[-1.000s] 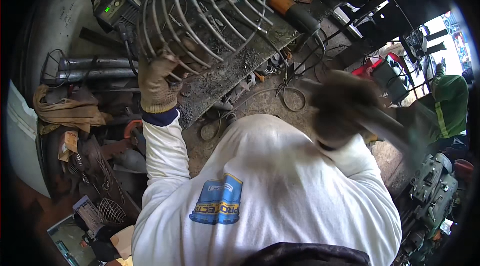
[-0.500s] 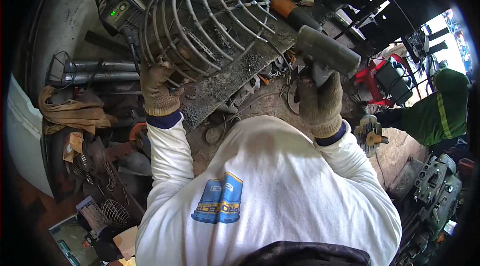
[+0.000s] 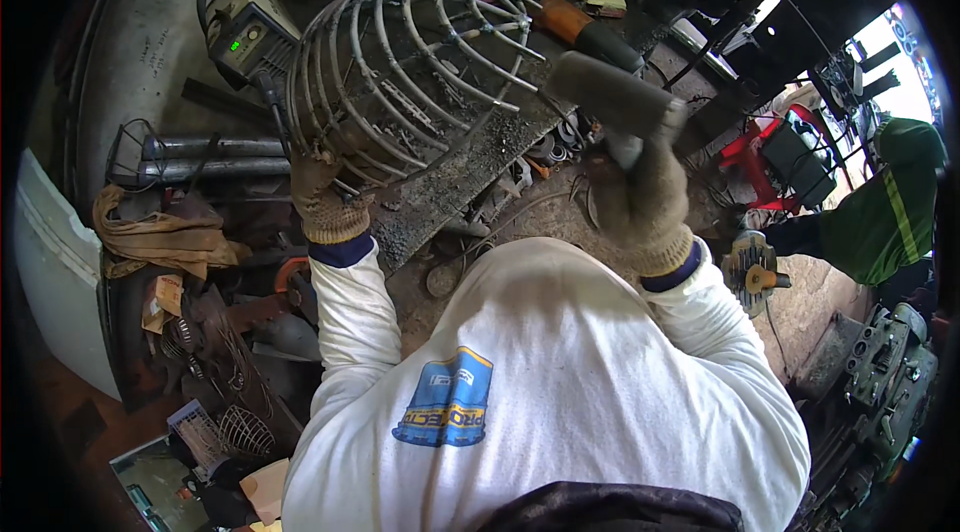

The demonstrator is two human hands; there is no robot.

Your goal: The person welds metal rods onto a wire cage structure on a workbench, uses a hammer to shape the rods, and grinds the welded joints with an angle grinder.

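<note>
A dome-shaped cage of bent grey steel rods lies on its side on a dirty metal bench plate. My left hand, in a worn tan glove, grips the cage's lower rim. My right hand, also gloved, is closed around the handle of a heavy hammer. The grey hammer head is raised close to the cage's right side. Both my sleeves are white with dark cuffs.
A welding machine with a green display stands at the back left. An orange angle grinder lies behind the cage. Steel pipes and rags are at left. Another person in green is at right, near a second grinder.
My right hand has swung the hammer up from low on the right, forward to the cage's right side. My left hand has stayed on the cage's rim.
</note>
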